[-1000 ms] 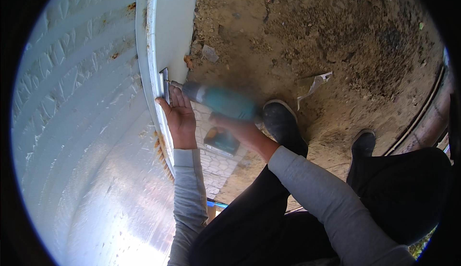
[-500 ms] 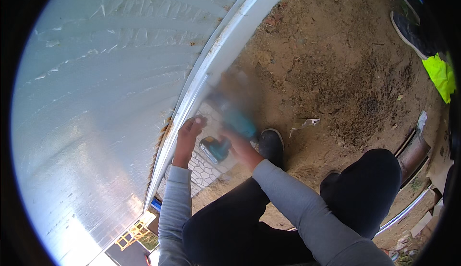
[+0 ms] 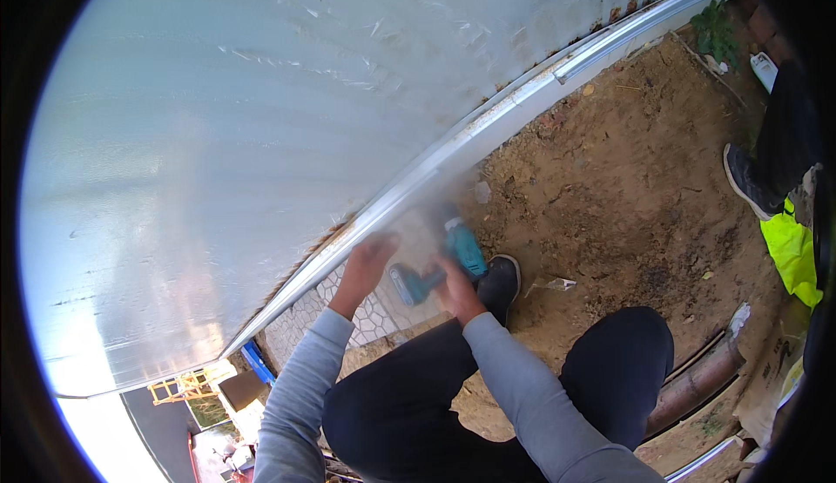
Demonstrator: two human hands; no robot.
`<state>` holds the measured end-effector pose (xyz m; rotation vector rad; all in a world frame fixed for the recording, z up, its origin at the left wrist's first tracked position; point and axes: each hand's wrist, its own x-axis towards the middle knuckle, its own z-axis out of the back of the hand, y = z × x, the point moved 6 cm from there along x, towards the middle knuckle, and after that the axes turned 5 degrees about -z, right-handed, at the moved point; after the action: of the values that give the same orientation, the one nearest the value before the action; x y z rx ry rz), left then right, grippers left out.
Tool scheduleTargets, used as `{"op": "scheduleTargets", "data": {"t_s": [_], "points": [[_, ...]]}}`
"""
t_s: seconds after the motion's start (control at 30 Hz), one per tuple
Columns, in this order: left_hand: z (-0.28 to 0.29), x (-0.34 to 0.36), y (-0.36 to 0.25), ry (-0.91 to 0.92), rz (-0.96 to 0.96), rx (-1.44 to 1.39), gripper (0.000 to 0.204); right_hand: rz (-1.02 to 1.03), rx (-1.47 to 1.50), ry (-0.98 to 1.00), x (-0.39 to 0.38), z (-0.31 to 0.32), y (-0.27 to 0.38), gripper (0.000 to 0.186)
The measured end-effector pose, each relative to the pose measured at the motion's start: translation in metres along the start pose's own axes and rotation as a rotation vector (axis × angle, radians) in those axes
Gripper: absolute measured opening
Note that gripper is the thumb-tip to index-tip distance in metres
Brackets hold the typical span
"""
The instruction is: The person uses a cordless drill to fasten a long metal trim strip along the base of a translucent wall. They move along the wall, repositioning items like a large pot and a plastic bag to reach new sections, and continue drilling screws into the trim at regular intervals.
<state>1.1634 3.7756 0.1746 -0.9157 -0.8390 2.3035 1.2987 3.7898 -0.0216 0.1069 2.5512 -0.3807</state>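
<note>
Daylight glares off the wall point(image 3: 244, 135) at lower left — nearly white there — while the soil point(image 3: 610, 204) looks duller to me. Haze softens the front of the drill point(image 3: 466, 252); the left hand point(image 3: 370, 258) is blurred, and the wall's edge bows.

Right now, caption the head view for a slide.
Right hand holding a teal drill beside a shiny panel, left hand nearby.

Wall point(image 3: 261, 135): it is filling my upper left, glossy and pale grey.
Ground point(image 3: 610, 169): bare brown dirt is spreading to my right.
Paving point(image 3: 370, 319): a stone-patterned patch is lying near the wall's base.
Plant point(image 3: 716, 34): it is growing at upper right, green and leafy.
Light: bright glare point(image 3: 80, 344) is whitening the wall's lower left.
</note>
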Motion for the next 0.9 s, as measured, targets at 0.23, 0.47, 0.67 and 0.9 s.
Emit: {"op": "scheduleTargets", "data": {"t_s": [0.23,0.47,0.67,0.9], "points": [[-0.116,0.134,0.051,0.289,0.073,-0.366,0.056,0.142,-0.096,0.139,0.001,-0.006,0.002,0.023],[-0.145,0.137,0.099,-0.120,0.031,-0.517,0.040,0.123,-0.352,0.018,0.012,0.020,0.013,0.033],[-0.148,0.130,0.073,-0.246,0.257,-0.652,0.040,0.182,-0.372,-0.052,0.014,0.037,0.014,0.050],[-0.149,0.121,0.067,-0.287,0.441,-0.716,0.055,0.103,-0.341,-0.086,0.025,0.057,-0.010,0.049]]}}
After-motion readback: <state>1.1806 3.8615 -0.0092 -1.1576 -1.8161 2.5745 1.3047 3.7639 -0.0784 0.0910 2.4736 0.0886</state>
